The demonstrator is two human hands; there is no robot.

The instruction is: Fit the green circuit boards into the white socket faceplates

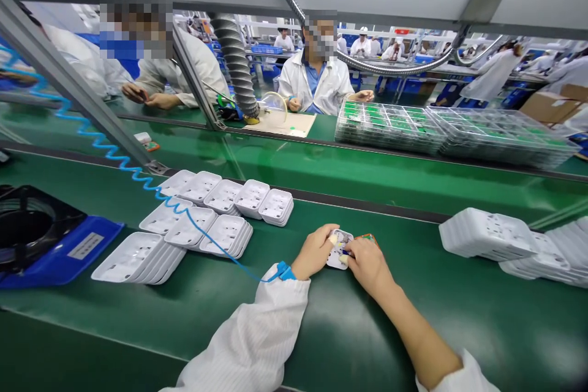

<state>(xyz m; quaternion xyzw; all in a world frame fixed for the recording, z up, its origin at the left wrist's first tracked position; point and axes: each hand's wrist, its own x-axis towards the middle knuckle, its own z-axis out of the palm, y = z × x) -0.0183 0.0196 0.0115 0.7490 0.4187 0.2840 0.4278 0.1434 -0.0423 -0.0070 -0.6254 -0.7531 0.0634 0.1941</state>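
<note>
In front of me a small white plastic housing (339, 263) is held over the green bench, its inner side facing up. My left hand (313, 252) is closed on its left edge, and a blue wrist strap is around that wrist. My right hand (371, 262) has its fingers bunched over the right part of the housing; whatever they pinch is too small and covered to name. Pale finger covers show on both hands. Just behind the right fingers, an orange-edged green circuit board (371, 237) is partly hidden.
Stacks of white housings (229, 234) stand to the left, and more stacks (487, 234) to the right. A blue coiled cord (122, 162) crosses the left side. A black fan (34, 223) sits far left. Co-workers and clear trays of green boards (390, 125) are beyond the rail.
</note>
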